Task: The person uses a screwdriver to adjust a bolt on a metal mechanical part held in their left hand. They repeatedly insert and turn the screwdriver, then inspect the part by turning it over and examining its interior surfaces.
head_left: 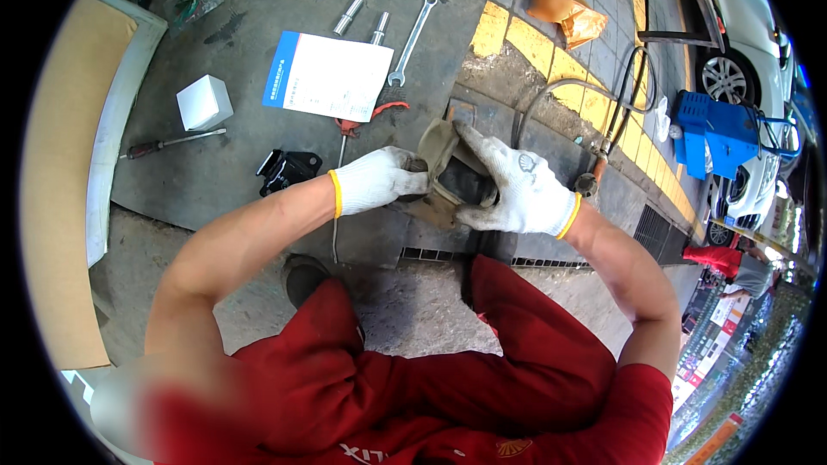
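Note:
Between my hands is a worn, boxy part (441, 148) with a tan-grey outer side and a dark hollow. My left hand (381, 179), in a white work glove with a yellow cuff, pinches its left edge. Gloved the same way, my right hand (525, 182) grips the right side, thumb and fingers spread around it. Left of my left hand lies a black metal bracket-like part (289, 170). A long thin tool with a red handle (349, 127) lies beneath my left wrist, its shaft pointing toward me.
Beyond my hands are a white-and-blue paper sheet (332, 76), a combination wrench (413, 39) and two metal sockets (349, 15). A white box (205, 103) and a screwdriver (177, 144) lie left. Hoses (562, 83), a blue machine (719, 139) and another person (736, 267) are right.

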A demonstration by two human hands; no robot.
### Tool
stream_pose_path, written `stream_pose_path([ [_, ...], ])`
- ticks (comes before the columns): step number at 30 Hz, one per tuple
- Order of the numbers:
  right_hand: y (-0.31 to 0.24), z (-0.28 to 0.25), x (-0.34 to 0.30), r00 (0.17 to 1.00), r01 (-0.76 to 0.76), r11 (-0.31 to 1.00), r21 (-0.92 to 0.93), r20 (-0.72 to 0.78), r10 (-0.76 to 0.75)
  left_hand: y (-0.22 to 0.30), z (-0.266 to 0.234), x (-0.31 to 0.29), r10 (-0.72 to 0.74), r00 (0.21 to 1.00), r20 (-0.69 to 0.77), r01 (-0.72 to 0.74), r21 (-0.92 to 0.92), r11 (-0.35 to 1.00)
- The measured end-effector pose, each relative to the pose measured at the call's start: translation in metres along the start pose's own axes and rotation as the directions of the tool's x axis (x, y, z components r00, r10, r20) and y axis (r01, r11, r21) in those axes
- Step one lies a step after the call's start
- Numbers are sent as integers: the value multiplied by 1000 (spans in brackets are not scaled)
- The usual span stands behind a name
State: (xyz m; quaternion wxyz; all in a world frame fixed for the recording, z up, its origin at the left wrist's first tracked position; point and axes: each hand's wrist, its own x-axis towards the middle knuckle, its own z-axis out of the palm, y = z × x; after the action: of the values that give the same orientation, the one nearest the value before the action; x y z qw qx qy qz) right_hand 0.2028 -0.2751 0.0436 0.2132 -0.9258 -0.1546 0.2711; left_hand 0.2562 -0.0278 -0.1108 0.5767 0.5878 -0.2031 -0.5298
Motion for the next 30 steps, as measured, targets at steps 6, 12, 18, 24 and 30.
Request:
stream_pose_path([
  [6,-5,-4,2,996,-83,994,-71,-45,80,10,-2,14,-57,998,13,55,109,992],
  [12,-8,0,-6,994,-9,999,-40,-112,4,13,-10,21,-156,950,272,235,-286,929],
  [18,5,5,-6,988,0,999,-39,-154,-6,5,-6,29,-243,939,242,302,-247,921],
  [24,6,8,-9,981,59,998,-38,-184,-65,24,13,12,-248,964,99,263,-205,943],
  [30,9,9,-4,979,76,996,-36,-186,-81,23,3,12,-254,958,132,258,-12,966],
])
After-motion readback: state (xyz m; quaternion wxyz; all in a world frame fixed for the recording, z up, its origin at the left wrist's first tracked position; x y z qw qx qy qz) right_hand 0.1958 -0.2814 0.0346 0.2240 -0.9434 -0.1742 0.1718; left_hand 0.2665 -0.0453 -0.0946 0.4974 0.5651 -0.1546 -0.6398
